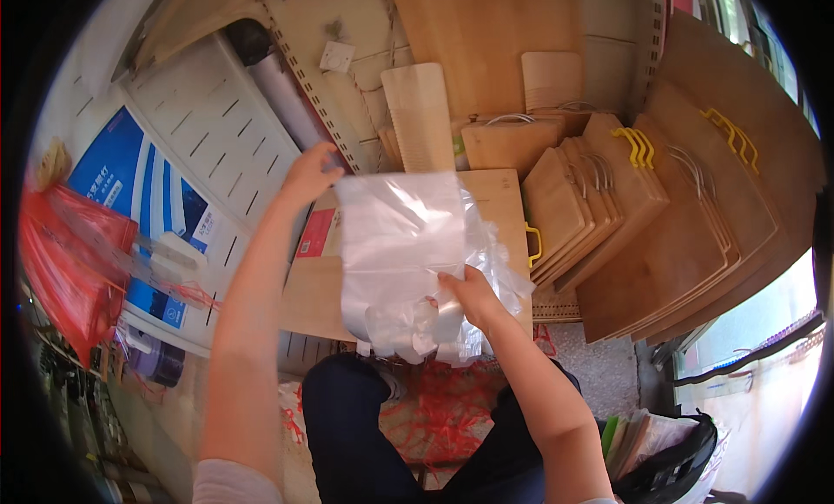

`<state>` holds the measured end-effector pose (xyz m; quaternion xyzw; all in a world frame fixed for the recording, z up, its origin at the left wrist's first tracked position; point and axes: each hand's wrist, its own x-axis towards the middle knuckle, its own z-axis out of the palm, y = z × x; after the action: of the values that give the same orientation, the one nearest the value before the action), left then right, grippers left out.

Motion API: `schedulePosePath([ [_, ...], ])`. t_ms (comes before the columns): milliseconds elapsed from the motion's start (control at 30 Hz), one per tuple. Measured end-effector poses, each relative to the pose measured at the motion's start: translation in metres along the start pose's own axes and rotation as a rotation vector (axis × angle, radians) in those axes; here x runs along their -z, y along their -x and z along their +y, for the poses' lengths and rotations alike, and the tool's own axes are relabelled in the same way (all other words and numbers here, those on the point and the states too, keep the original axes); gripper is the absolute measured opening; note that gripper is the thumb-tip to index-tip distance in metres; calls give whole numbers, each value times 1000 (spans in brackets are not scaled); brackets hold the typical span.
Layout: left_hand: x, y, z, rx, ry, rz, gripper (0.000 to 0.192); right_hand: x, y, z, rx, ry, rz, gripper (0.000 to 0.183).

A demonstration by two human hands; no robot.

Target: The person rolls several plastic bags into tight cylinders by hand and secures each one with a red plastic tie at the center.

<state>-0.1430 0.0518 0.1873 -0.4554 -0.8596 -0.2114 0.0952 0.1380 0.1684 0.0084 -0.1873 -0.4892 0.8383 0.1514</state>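
Observation:
A stack of clear plastic bags [404,237] lies over a wooden board [313,295] in front of me, its near edge loose and crumpled. My right hand [474,297] grips the bags near their lower right part, thumb on top. At the upper left corner of the bags is my left hand [314,173], its fingers bent and slightly apart; whether it touches the corner or pinches anything cannot be told. More crumpled clear plastic [495,263] spreads out to the right, beneath and beside the stack.
Wooden cutting boards [560,211] with metal and yellow handles stand on the right. A ribbed wooden washboard [420,119] leans behind. On the left are a red plastic bag [78,256], a blue printed box [117,171] and slotted metal shelving [228,126]. Red plastic string [449,400] lies on the floor.

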Motion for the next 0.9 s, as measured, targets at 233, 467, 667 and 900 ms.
schedulePosePath([
  [233,-102,167,-45,425,446,76,40,4,7,-9,-105,-35,-20,35],
  [467,-119,236,-28,872,1409,-205,38,1,32,-28,-183,51,-54,41],
  [667,-102,248,-8,716,1306,-288,38,9,26,-21,-121,164,-99,38],
  [900,-101,262,2,704,1549,-190,33,0,29,-33,-227,146,-35,40],
])
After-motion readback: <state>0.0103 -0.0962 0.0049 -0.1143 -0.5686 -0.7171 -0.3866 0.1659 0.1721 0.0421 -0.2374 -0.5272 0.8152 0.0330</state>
